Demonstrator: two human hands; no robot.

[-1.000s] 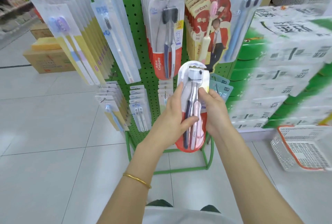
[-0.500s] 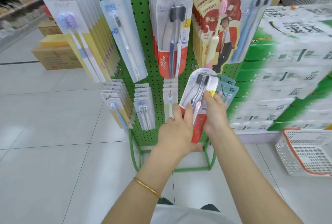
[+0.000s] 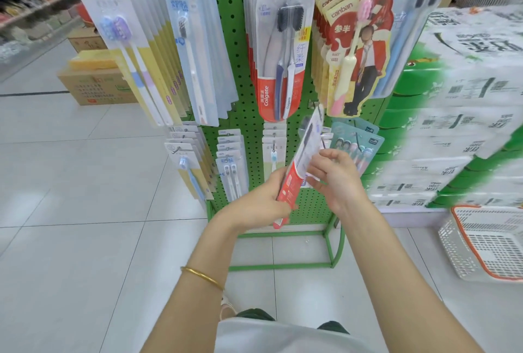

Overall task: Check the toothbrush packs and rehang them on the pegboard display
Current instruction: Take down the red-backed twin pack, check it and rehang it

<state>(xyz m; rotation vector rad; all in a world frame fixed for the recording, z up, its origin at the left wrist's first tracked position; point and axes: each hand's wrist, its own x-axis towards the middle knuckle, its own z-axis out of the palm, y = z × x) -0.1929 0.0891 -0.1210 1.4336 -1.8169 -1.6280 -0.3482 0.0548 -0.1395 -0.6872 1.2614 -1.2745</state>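
Note:
A red-and-clear toothbrush pack [image 3: 300, 160] is turned edge-on and tilted in front of the green pegboard [image 3: 235, 49]. My left hand [image 3: 263, 199] grips its red lower end. My right hand [image 3: 332, 175] is beside the pack's middle, fingers loosely spread, touching its edge or just apart from it. A stack of matching red packs [image 3: 280, 41] hangs on a peg above. Other packs hang around it: yellow-backed ones [image 3: 135, 49], clear ones [image 3: 195, 41] and red carded ones [image 3: 353, 41].
Smaller packs hang in lower rows [image 3: 230, 160]. The display's green frame [image 3: 334, 242] stands on the tiled floor. Stacked wrapped cartons [image 3: 458, 114] fill the right side. A white basket [image 3: 486, 242] with an orange rim sits at lower right. Cardboard boxes [image 3: 93, 83] lie at left.
The pack has turned from face-on to edge-on and sunk lower. My right hand has let go of its upper part and opened beside it. My left hand has slid down to the red end.

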